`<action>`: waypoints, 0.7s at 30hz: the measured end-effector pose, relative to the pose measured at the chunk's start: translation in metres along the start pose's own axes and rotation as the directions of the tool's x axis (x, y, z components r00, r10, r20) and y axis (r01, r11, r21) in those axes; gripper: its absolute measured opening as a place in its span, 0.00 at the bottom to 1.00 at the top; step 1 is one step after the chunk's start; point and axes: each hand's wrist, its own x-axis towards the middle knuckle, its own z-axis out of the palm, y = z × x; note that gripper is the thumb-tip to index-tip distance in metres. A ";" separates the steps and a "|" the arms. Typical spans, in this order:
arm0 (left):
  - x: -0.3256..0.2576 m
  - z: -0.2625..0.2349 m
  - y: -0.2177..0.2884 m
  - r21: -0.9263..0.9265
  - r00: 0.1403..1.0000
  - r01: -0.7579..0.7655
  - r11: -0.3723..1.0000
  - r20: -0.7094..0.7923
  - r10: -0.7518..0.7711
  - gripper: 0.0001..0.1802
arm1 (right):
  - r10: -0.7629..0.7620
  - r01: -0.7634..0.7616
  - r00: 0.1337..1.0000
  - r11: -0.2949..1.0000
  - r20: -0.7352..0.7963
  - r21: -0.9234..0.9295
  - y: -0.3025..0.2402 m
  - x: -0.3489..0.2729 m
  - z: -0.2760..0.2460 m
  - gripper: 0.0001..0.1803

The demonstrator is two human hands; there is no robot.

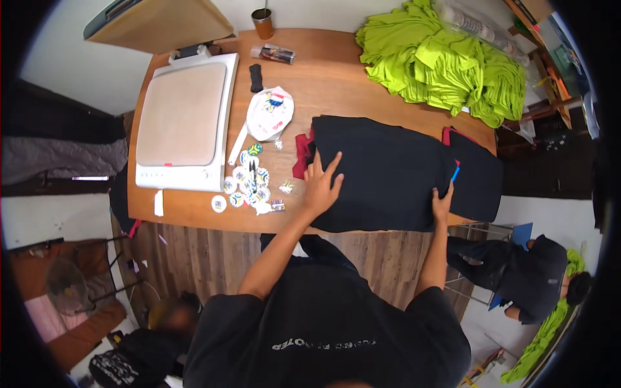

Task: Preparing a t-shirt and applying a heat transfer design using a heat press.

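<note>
I use the white heat press [184, 123] with its tan pad as my marker, at the left end of the wooden table [336, 77]. To its right lies a black garment [388, 171], soft matte cloth spread flat in a broad slab, its near edge at the table's front rim. My left hand [321, 184] presses palm-down on the garment's left edge, fingers splayed apart and flat on the cloth. My right hand [442, 204] sits at the garment's far right corner from the press, fingers together and curled over the cloth edge; I cannot tell whether they pinch it. A red fabric edge [301, 155] shows under the black cloth on the side toward the press. Just right of the press, small round printed stickers [249, 184] lie scattered, with a white rounded sheet [270, 113] behind them. Far right of the press, a heap of lime-green shirts [446, 64] lies rumpled.
</note>
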 end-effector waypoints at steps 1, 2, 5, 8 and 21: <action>-0.004 0.007 0.003 0.054 0.998 -0.015 0.998 -0.058 0.019 0.33 | -0.072 0.072 0.997 0.997 -0.028 0.020 -0.001 -0.011 0.007 0.41; -0.010 0.008 0.004 0.041 0.995 0.012 0.999 -0.100 -0.008 0.33 | -0.088 0.075 0.994 0.981 -0.063 -0.179 -0.020 -0.022 0.013 0.42; -0.036 0.023 -0.001 0.059 0.985 0.073 0.996 -0.163 -0.062 0.35 | -0.180 0.108 0.961 0.944 -0.211 -0.311 -0.071 -0.069 0.013 0.40; -0.055 0.040 -0.010 -0.024 0.996 0.079 0.997 -0.037 -0.079 0.39 | 0.019 0.031 0.995 0.868 0.095 -0.496 -0.040 -0.099 0.020 0.33; -0.043 0.033 -0.027 -0.102 0.960 -0.072 0.992 0.263 0.096 0.44 | 0.080 -0.103 0.994 0.909 -0.074 -0.403 -0.087 -0.068 0.038 0.21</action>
